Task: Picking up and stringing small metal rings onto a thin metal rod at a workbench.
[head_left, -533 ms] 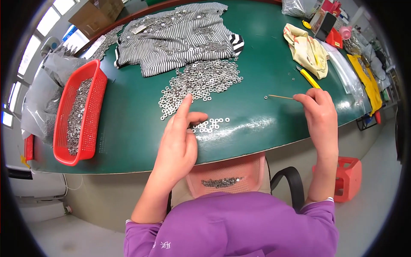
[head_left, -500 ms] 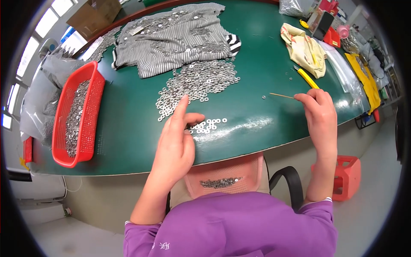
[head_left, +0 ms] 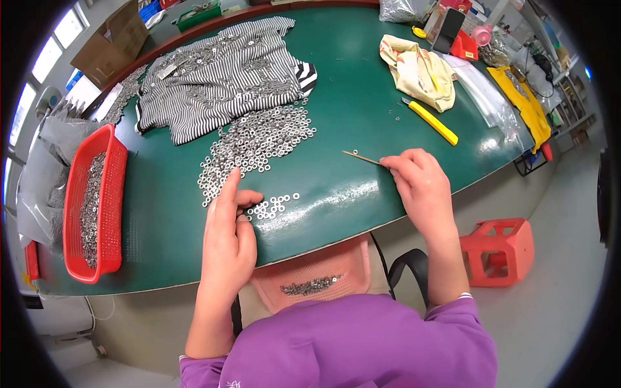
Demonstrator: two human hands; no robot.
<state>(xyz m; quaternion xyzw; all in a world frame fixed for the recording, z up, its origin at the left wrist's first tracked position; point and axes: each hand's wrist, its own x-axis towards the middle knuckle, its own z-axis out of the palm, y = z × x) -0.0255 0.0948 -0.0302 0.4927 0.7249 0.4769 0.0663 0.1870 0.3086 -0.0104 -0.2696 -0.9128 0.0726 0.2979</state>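
Note:
My right hand (head_left: 420,184) pinches a thin wooden stick (head_left: 362,157), its tip pointing left over the green table. One loose metal ring (head_left: 355,152) lies right beside the stick near its tip. My left hand (head_left: 228,242) rests by a small cluster of rings (head_left: 270,207), its fingers stretched and apart. Part of that cluster is hidden behind the thumb and fingers. Just beyond lies a larger heap of rings (head_left: 259,139), spread up to a striped cloth (head_left: 207,97) that has many more rings on it.
A red basket (head_left: 116,213) of rings stands at the left. Below the table edge, a pink basket (head_left: 349,265) holds more rings. Toward the right lie a yellow cutter knife (head_left: 432,121), a cream cloth (head_left: 417,71) and plastic bags (head_left: 479,90). A red stool (head_left: 511,252) stands on the floor.
My right hand has moved left with the stick, whose tip now reaches past the lone ring. The view has shifted; my left hand stays by the small cluster.

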